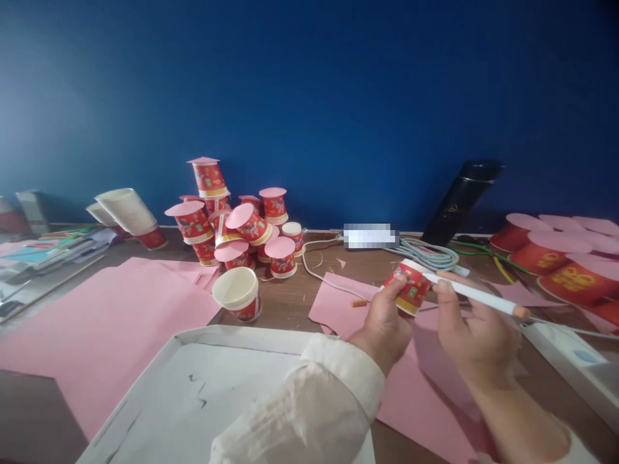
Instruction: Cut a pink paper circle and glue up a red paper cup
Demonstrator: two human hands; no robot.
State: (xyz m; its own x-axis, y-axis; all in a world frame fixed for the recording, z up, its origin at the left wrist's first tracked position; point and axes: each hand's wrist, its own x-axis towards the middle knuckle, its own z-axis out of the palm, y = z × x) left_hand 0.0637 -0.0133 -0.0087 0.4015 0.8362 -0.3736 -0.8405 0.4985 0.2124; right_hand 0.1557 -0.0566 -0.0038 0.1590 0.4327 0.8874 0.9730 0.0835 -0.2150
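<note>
- Left hand (pixel 387 322): curled around a printed red paper cup (pixel 414 293), held tilted over pink paper (pixel 411 399), short of the bench's (pixel 285 312) back edge.
- Right hand (pixel 476 335): thumb and fingers closed on a white pen (pixel 483 298), its tip at the cup's upper edge; contact unclear.
- Pink-topped paper cups (pixel 251 227): piled near the bench's back edge.
</note>
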